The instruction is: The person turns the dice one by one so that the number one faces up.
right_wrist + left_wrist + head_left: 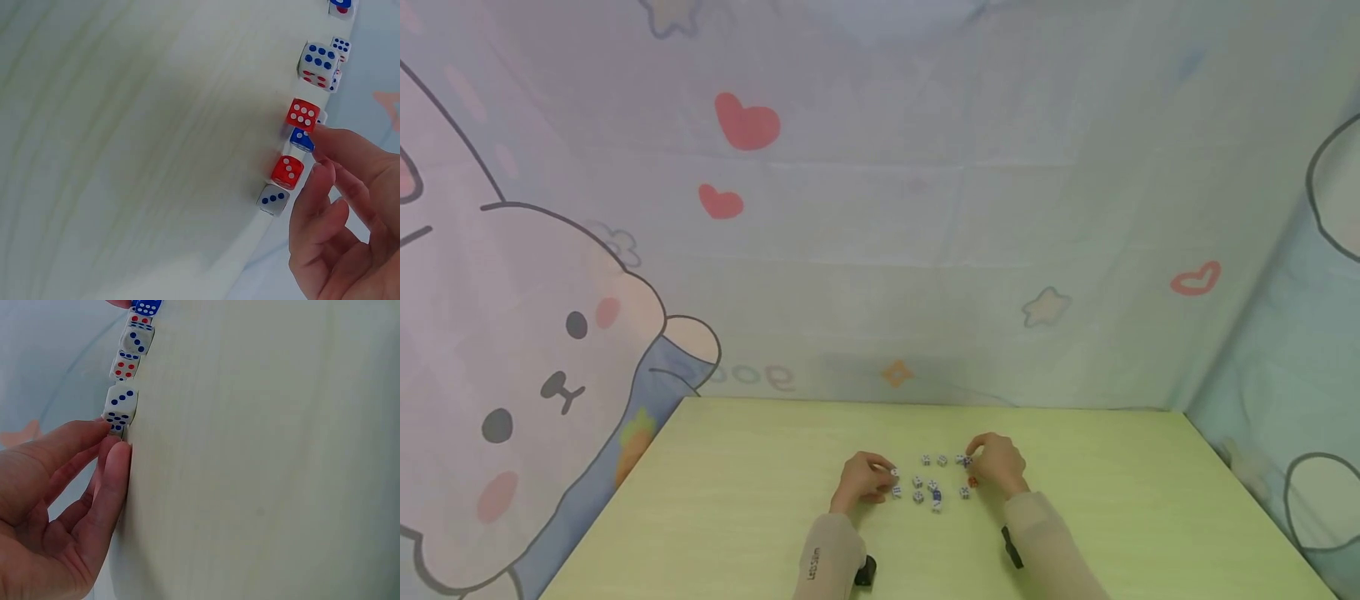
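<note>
In the head view my left hand (863, 479) reaches in from the left of a loose group of dice. Its thumb and finger pinch a white die (117, 428) with blue dots, partly hidden behind another white die (121, 403). My right hand (997, 461) is at the group's right side, its fingers curled. Its fingertips are at a blue die (302, 139) and pinch it at the edge. A red die (303, 114) overlaps the blue one from above in the right wrist view. Beside the fingers are a second red die (287, 172) and a white die (274, 199).
Between the hands lie several more small dice, mostly white, including a white die (917, 482) and a blue die (937, 495). The pale yellow-green table (737, 500) ends at a hanging cloth (887, 208) printed with hearts and a cartoon animal.
</note>
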A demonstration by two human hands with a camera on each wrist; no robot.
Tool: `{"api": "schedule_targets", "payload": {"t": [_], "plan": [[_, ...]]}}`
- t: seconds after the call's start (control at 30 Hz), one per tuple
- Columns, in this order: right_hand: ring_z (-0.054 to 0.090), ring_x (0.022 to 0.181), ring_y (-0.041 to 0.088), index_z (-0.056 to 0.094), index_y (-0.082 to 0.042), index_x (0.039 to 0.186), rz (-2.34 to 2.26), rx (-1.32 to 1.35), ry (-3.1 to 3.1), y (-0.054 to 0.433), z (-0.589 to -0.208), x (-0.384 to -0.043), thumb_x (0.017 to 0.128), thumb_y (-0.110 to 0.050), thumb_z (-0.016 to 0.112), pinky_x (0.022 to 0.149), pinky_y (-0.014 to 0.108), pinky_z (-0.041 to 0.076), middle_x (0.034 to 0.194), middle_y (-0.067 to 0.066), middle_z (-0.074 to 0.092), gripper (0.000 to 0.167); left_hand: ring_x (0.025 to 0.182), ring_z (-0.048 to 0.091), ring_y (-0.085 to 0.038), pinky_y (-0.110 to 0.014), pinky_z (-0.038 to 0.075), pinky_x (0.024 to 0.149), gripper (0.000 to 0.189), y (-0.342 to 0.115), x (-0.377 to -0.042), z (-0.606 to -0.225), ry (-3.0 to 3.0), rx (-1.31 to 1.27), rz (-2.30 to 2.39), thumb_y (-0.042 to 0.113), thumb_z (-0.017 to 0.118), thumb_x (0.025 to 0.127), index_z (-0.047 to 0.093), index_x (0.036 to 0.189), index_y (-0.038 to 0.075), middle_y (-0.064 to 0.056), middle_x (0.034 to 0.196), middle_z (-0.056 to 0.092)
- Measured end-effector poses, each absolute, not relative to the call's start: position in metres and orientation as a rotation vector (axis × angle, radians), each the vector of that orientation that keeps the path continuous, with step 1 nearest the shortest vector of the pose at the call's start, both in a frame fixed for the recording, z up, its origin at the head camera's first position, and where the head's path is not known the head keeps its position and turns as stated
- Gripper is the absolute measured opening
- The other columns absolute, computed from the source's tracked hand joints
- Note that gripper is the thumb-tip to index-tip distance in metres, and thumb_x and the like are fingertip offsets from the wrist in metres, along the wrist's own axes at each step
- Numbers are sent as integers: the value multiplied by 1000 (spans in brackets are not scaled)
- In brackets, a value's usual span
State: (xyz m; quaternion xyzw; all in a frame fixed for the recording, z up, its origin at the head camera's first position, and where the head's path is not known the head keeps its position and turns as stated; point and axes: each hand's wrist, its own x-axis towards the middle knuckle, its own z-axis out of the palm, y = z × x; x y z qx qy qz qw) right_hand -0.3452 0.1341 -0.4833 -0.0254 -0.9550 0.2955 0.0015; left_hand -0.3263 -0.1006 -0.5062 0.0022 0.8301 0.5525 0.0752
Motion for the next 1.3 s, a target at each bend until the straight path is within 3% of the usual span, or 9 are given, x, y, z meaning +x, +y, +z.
{"api": "schedule_targets", "payload": {"t": [0.3,0.67,1.3], "plan": [[48,57,16,67,-11,82,918,-52,-2995,134,-484,-344,67,-10,70,47,26,36,82,9,65,16,51,56,-8,-24,52,47,21,-101,-327,-507,2491,7,1657,3,67,75,66,96,1,-9,77,66],[49,62,15,70,-12,83,887,2,-3076,137,-480,-343,72,-21,71,52,26,34,88,7,66,14,50,56,-7,-24,53,47,21,-101,-328,-506,2489,1,1666,3,68,75,66,96,1,-9,75,65],[46,47,8,69,-12,92,898,8,-3060,140,-482,-341,81,-25,64,40,17,28,60,1,62,18,50,56,-7,-23,52,47,21,-101,-330,-510,2494,0,1655,5,68,76,67,96,2,-8,77,65]]}}
